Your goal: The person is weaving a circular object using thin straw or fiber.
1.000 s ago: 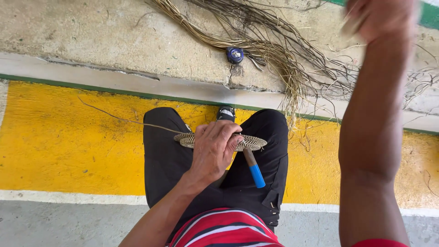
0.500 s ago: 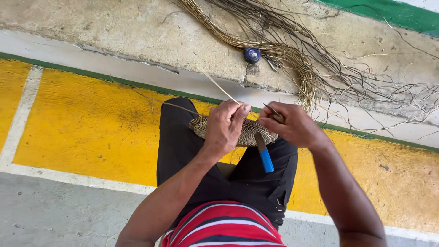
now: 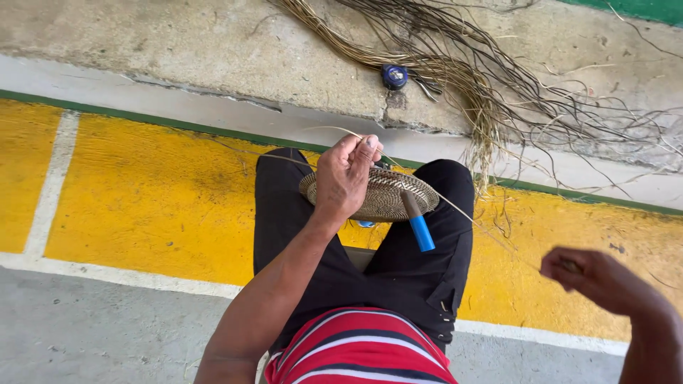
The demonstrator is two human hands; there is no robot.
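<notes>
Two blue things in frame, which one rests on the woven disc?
The blue-handled tool: its tip lies on the woven disc on the lap, beside the left hand. The small blue round object sits apart on the concrete ledge.

Outdoor painted concrete floor (image 3: pixel 142 192), curbside

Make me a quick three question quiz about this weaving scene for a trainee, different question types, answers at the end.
1. True or false: the left hand rests on the round woven disc on the person's lap.
2. Which thing lies across the disc's right side? A) scissors B) a tool with a blue handle C) a spoon
3. Fill in: the right hand is out to the side, drawing a thin ____ away from the disc.

Key: 1 true; 2 B; 3 strand. The bundle of loose fibres lies on the concrete ledge ahead.
</notes>
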